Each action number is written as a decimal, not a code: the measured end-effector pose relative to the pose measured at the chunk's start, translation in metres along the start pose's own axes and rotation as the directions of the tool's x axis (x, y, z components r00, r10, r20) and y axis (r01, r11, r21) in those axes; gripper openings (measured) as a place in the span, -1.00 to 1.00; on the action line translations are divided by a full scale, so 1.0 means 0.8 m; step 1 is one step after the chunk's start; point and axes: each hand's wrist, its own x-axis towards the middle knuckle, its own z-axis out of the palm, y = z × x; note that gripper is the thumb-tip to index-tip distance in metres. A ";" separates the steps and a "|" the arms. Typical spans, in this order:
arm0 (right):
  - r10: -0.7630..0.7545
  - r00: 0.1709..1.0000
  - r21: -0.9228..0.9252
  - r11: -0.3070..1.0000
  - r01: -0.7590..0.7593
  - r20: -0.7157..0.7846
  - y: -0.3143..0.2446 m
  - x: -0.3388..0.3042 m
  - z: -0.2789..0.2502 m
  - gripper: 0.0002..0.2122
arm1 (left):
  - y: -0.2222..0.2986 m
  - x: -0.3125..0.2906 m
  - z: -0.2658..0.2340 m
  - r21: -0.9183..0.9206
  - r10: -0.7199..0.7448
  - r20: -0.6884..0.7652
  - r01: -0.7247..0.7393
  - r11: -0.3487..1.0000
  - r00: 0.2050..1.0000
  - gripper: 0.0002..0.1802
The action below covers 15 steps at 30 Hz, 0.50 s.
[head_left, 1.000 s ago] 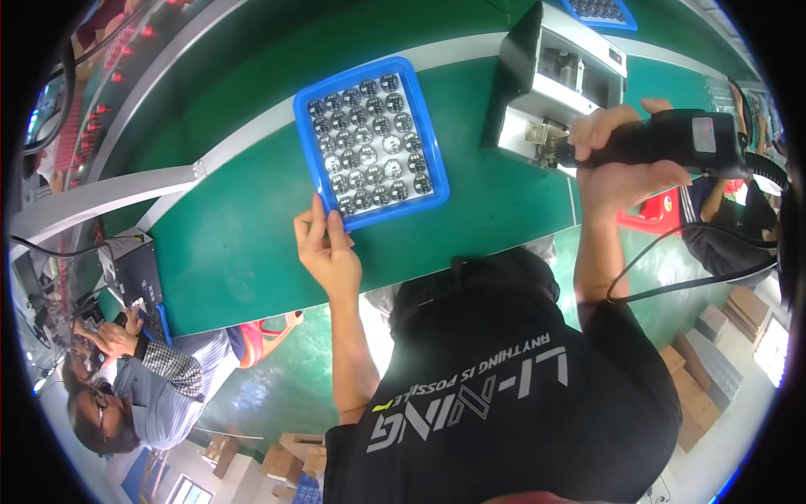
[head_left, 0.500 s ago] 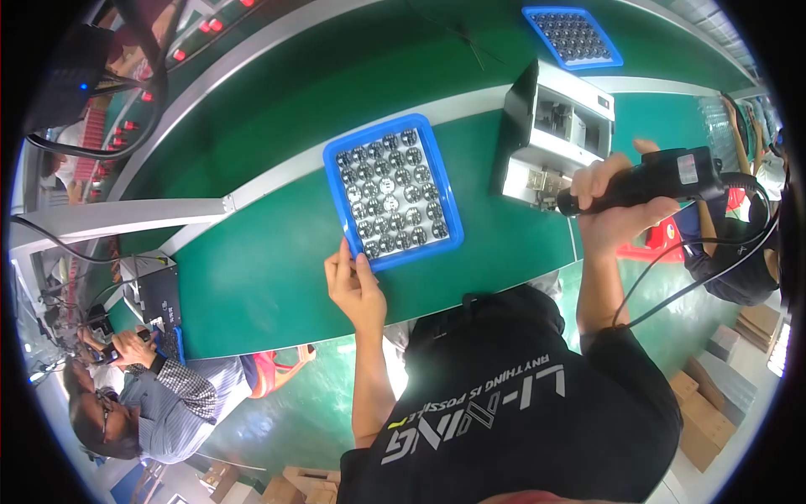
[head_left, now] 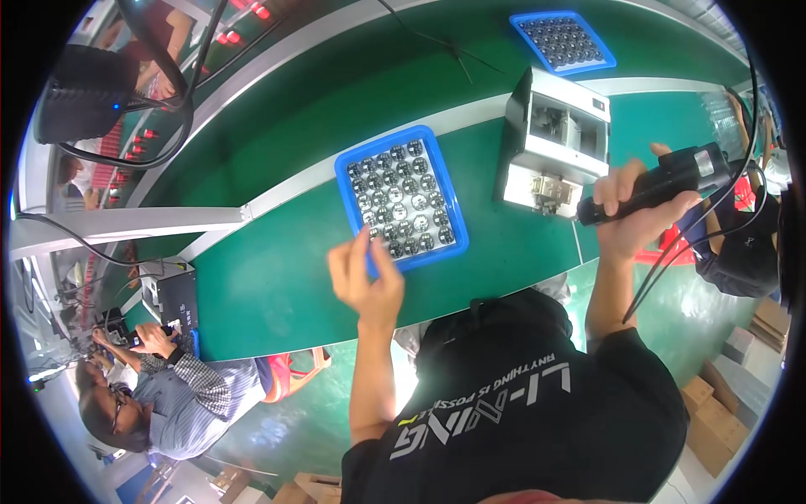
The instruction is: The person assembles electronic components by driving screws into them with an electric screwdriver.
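Note:
My left hand [head_left: 367, 277] hovers over the lower left corner of a blue tray [head_left: 457, 227]. Its thumb and index finger are apart, close to the small round parts [head_left: 397, 195], dark and silver, that stand in rows on the tray's white insert. No part shows between those fingers. Off to the right, my right hand [head_left: 631, 214] is wrapped round a black corded electric screwdriver [head_left: 659, 186], held above the bench's front edge. The tool's narrow end points left, near a white boxy screw feeder [head_left: 558, 151] with a front window.
A second blue tray [head_left: 609, 60] of similar parts lies at the far right on the green bench [head_left: 277, 286]. A pale rail [head_left: 285, 189] crosses the bench. Cables [head_left: 672, 260] hang at the right. At left, a co-worker [head_left: 201, 395] sits beside a dark box [head_left: 176, 298].
My left hand has left the tray's rim and moved over its corner parts. The tray and bench sit slightly differently in view. My right hand still holds the screwdriver, now slightly farther right.

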 end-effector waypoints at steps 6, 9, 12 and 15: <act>0.053 0.998 0.085 0.995 -0.050 -0.040 -0.004 0.001 -0.007 -0.32 | 0.037 0.140 0.156 -0.157 0.217 0.330 -0.174 0.972 0.919 -0.89; 0.055 0.998 0.135 0.990 -0.050 -0.035 -0.017 -0.001 -0.015 -0.33 | 0.057 0.209 0.253 0.146 -0.067 0.640 -0.036 0.989 0.765 -0.68; 0.077 0.997 0.186 0.980 -0.072 -0.020 -0.025 -0.006 -0.024 -0.34 | 0.042 0.226 0.326 0.297 -0.162 0.645 -0.051 0.953 0.747 -0.64; 0.083 0.996 0.241 0.968 -0.071 -0.040 -0.032 -0.008 -0.039 -0.37 | 0.053 0.237 0.345 0.309 -0.187 0.691 -0.051 0.950 0.698 -0.62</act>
